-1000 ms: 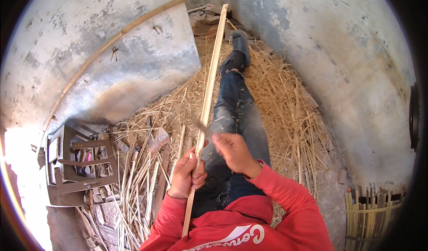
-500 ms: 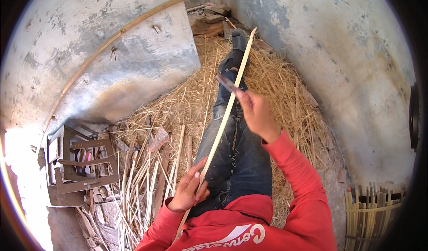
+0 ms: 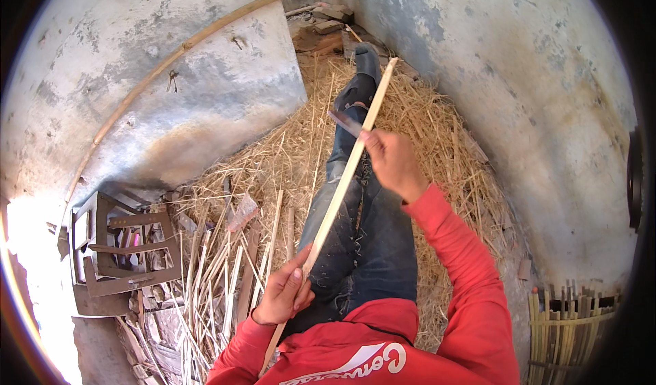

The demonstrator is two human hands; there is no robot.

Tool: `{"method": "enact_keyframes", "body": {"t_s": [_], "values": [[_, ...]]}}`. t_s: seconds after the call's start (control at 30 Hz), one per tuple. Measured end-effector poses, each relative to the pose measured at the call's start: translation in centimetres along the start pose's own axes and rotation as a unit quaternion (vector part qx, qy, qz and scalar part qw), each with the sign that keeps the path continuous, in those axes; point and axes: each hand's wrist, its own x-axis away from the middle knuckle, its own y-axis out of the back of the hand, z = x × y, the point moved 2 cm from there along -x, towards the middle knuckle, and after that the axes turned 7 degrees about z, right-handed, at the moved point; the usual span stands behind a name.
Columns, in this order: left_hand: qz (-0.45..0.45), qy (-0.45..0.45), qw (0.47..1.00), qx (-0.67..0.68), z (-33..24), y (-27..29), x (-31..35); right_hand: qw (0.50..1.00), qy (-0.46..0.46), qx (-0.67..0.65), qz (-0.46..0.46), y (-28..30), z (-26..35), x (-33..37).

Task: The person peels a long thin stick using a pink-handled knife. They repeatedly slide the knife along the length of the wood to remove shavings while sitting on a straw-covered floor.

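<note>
A long pale strip (image 3: 337, 197), which looks like split bamboo, slants over my outstretched legs from my lap to near my far foot. My left hand (image 3: 285, 291) grips its lower part beside my thigh, fingers wrapped round it. Farther up the strip, my right hand (image 3: 394, 165) is closed on the handle of a knife (image 3: 346, 123). The blade crosses the strip, slightly blurred, and points to the left. My fingers hide the handle. Dark trousers (image 3: 383, 251) lie under the strip.
Shavings (image 3: 437, 139) cover the floor round my legs. Loose strips (image 3: 229, 296) lie at the left beside a dark slotted frame (image 3: 130, 248). A curved pole (image 3: 160, 63) leans along the wall (image 3: 519, 111). A slatted basket (image 3: 570, 327) stands at the lower right.
The strip has slid slightly back toward me and turned, showing a broader face. The knife and my right hand have shifted slightly left; my left hand has moved a little nearer my body.
</note>
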Motion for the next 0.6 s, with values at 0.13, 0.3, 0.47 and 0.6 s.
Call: {"method": "enact_keyframes", "body": {"t_s": [0.13, 0.3, 0.47, 0.6], "values": [[-0.025, 0.023, 0.996, 0.081, -0.6, -0.5, -1.0, 0.998, 0.0, -0.055, 0.02, -1.9, 3.0, 2.7], [-0.044, 0.009, 0.992, 0.12, -1.1, -1.0, -2.1, 0.995, 0.028, -0.093, 0.023, -4.1, 5.2, 5.6], [-0.038, 0.014, 0.989, 0.143, -1.5, -1.5, -2.6, 0.992, 0.012, -0.113, 0.057, -4.2, 6.2, 7.1], [-0.061, -0.004, 0.983, 0.172, -1.4, -1.3, -3.8, 0.987, 0.045, -0.121, 0.098, -5.1, 8.1, 9.7]]}}
